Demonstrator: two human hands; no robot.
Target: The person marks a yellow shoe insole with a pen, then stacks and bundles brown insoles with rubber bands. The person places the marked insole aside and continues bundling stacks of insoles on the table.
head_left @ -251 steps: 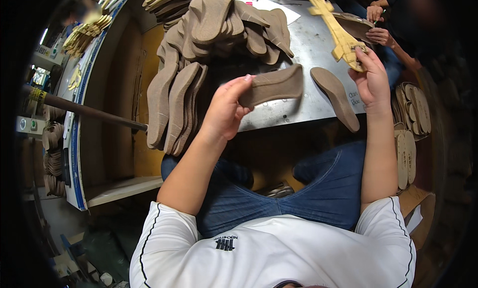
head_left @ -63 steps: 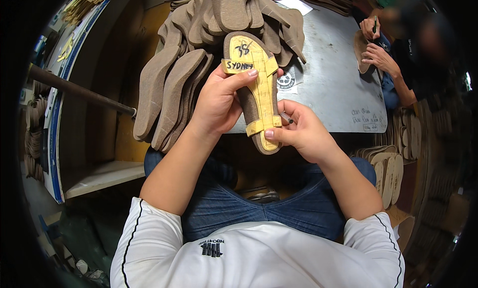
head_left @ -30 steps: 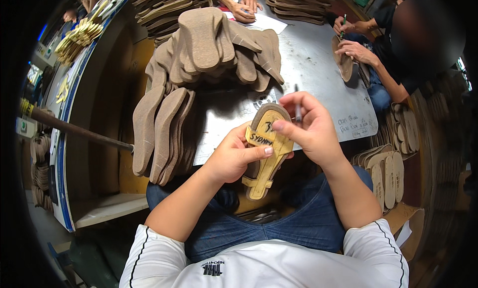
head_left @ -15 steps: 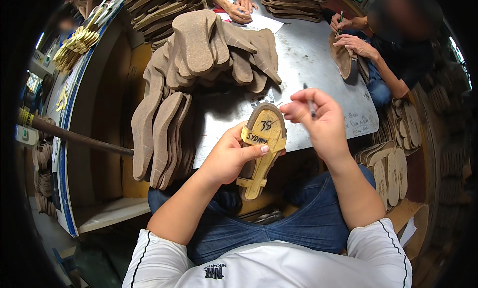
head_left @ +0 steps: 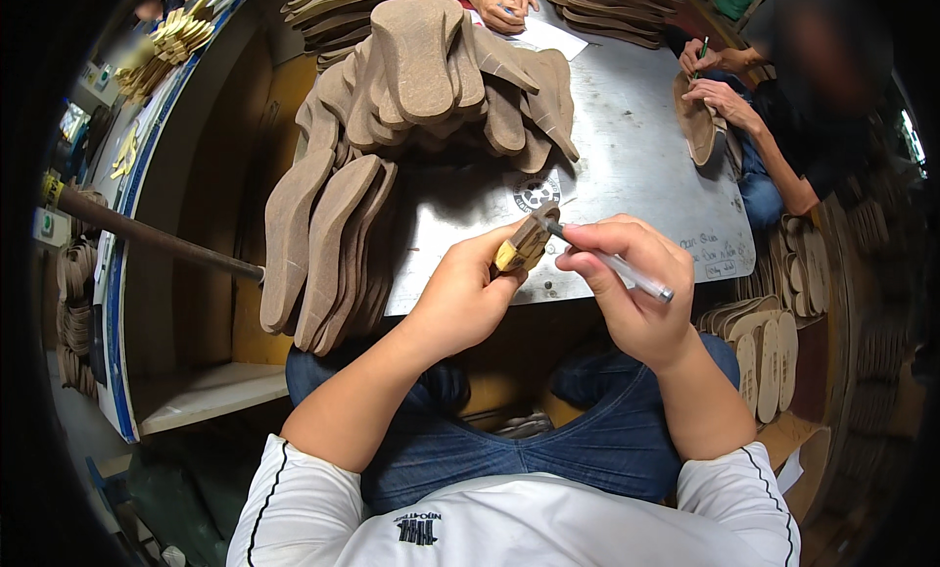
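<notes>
My left hand (head_left: 462,295) is closed round a brown shoe insole (head_left: 546,214) with a yellow template (head_left: 519,256) fitted on it. Both are tipped nearly edge-on above the table's near edge, so most of their faces are hidden. My right hand (head_left: 641,288) pinches a clear-barrelled pen (head_left: 632,275) between thumb and fingers. Its dark tip end is at the rounded end of the insole; whether it touches cannot be made out.
Brown insoles are heaped (head_left: 421,68) on the metal table (head_left: 636,126), with more standing (head_left: 328,259) at its near left edge. A pole (head_left: 162,236) reaches in from the left. Across the table, a co-worker's hands (head_left: 723,99) hold an insole and green pen. Racked insoles (head_left: 769,361) stand right.
My left hand has tilted the insole and template from face-up to nearly edge-on. My right hand has lowered and turned the pen, bringing its tip to the insole's end.
</notes>
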